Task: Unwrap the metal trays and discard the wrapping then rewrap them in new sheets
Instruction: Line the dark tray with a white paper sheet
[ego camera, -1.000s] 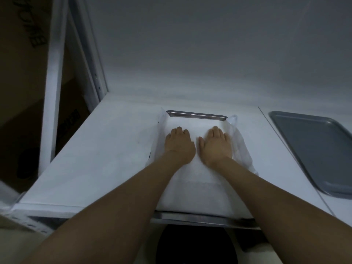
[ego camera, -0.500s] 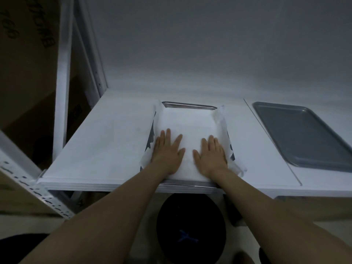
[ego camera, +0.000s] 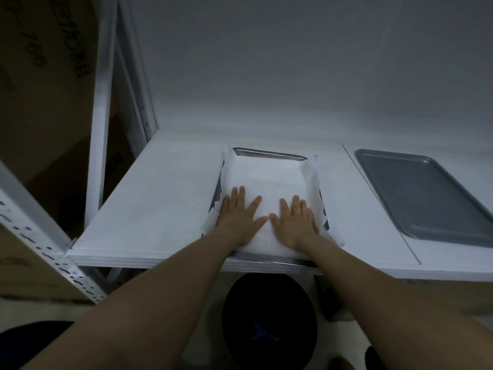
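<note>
Metal tray (ego camera: 269,153) covered by sheet (ego camera: 266,177); sheet pressed flat by left grip (ego camera: 237,216), right grip (ego camera: 296,220), both splayed open, nothing held. Likely smoothed for folding.

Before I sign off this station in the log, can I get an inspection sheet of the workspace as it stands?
Surface: white shelf, flat, in dim light.
Job's things: metal tray under a white sheet, far rim uncovered, near rim at the shelf's front edge; second tray bare, off to the right.
Clutter: nothing seen.
Grips: left hand and right hand press flat on the sheet, side by side, fingers straight.
Cables: nothing seen.
Surroundings: rack post and cardboard boxes to the left; dark round thing below the shelf, too dim to identify; plain wall behind.
</note>
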